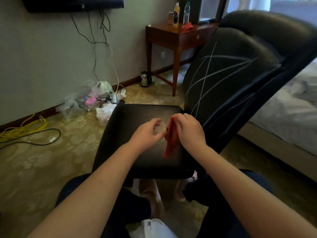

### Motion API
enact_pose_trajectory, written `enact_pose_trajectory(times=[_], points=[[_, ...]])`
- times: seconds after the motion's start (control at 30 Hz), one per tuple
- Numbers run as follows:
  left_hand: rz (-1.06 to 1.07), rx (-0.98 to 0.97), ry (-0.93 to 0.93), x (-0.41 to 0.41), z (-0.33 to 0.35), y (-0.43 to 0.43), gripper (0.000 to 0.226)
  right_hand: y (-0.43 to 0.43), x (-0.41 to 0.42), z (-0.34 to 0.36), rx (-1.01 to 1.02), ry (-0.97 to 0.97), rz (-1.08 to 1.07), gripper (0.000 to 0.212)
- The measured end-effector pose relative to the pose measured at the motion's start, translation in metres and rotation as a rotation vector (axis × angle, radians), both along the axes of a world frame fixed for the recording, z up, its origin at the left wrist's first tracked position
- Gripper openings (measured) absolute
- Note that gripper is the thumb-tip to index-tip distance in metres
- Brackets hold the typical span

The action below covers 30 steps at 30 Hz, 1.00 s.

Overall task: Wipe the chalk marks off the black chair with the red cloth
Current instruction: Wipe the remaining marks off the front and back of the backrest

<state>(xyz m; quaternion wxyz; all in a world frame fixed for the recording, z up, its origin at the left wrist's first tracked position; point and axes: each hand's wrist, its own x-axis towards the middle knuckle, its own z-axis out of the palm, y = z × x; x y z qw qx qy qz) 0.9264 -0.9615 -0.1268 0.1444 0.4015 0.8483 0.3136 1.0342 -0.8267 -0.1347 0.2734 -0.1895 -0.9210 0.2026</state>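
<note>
behind the fingers (157, 121) the forearms (103, 177) are bare, and farther back come dark trousers (70, 191) and pale slippers (151, 188).

Cloth (171, 140) over chair (135, 117), perhaps on it; table (164, 37) behind.

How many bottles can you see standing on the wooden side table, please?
2. A yellow bottle stands on the side table; a clear bottle with a green cap stands just right of it. Others may be hidden behind the black chair.
</note>
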Motion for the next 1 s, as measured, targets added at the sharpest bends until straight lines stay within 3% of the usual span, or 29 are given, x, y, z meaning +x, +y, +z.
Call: enact_pose_trajectory(times=[0.1, 0.23, 0.37, 0.5, 0.63, 0.77, 1.0], points=[[-0.040, 0.094, -0.125, 0.012, 0.032, 0.011, 0.070, 0.000, 0.004, 0.046, 0.026, 0.040, 0.058, 0.025], [-0.063, 0.198, -0.157, 0.015, 0.069, 0.028, 0.033, 0.017, 0.016, 0.097, 0.077, 0.081, 0.059, 0.023], [-0.126, 0.220, -0.173, 0.012, 0.104, 0.047, 0.010, 0.047, 0.032, 0.135, 0.251, 0.046, 0.008, 0.025], [-0.188, 0.190, -0.164, 0.012, 0.150, 0.070, 0.023, 0.081, 0.045, 0.172, 0.310, 0.026, -0.102, 0.027], [-0.196, 0.261, -0.280, 0.007, 0.185, 0.088, 0.025, 0.109, 0.048, 0.205, 0.452, -0.040, -0.166, 0.028], [-0.134, 0.398, -0.387, -0.004, 0.201, 0.111, 0.052, 0.145, 0.044, 0.238, 0.498, -0.110, -0.215, 0.034], [-0.172, 0.449, -0.240, -0.019, 0.220, 0.156, 0.030, 0.198, 0.029, 0.286, 0.467, -0.171, -0.344, 0.029]])
